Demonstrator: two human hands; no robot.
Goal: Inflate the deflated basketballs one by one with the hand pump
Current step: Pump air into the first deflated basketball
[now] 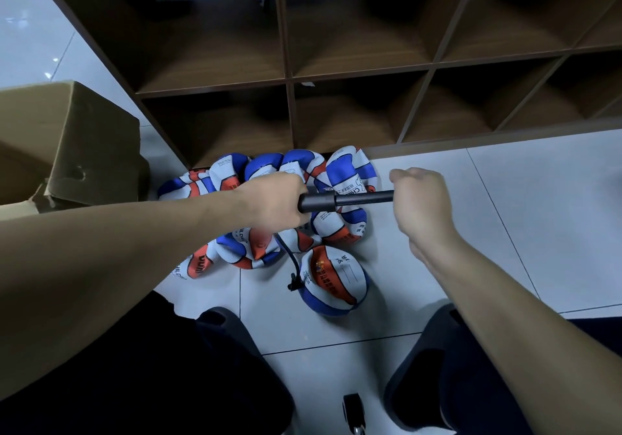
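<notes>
While left hand (276, 200) grips matte black pump (316, 203), right hand (420, 199) grips its rod, crumpled basketballs (269, 185) behind.

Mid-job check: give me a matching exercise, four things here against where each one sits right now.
Things:
1. pump barrel
2. pump handle
3. hose
4. cardboard box

Places:
A. on the floor at far left
B. gripped in the right hand
C. runs down to the nearest ball
D. gripped in the left hand

Pairs: 1-D, 2-B, 3-C, 4-A
</notes>
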